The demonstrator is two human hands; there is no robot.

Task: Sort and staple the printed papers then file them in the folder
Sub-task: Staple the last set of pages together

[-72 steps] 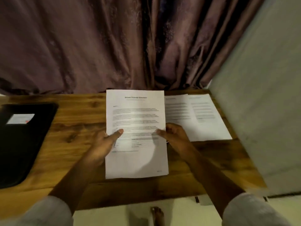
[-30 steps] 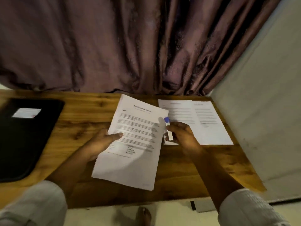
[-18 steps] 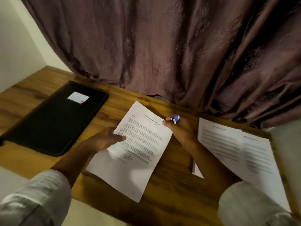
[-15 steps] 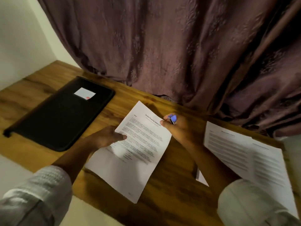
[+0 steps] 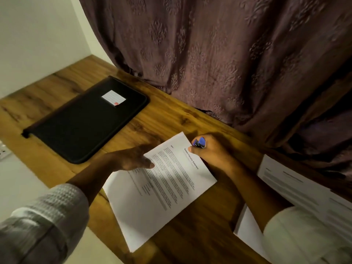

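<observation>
White printed papers (image 5: 162, 187), thin and limp, skewed on grained wooden table (image 5: 200, 225). Stapling step in hand, by the look: left hand (image 5: 131, 159) pinching left edge, thumb on top; right hand (image 5: 209, 153) curled round small blue stapler (image 5: 199, 143) at far corner. Next: corners squared, firm squeeze. Black matte folder (image 5: 85, 121), closed, far left. Loose sheets (image 5: 297, 189) right.

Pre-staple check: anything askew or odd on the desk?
Only the printed sheets sit skewed, near corner hanging off the table edge; left hand holds them, right hand holds the stapler at their top corner.
</observation>
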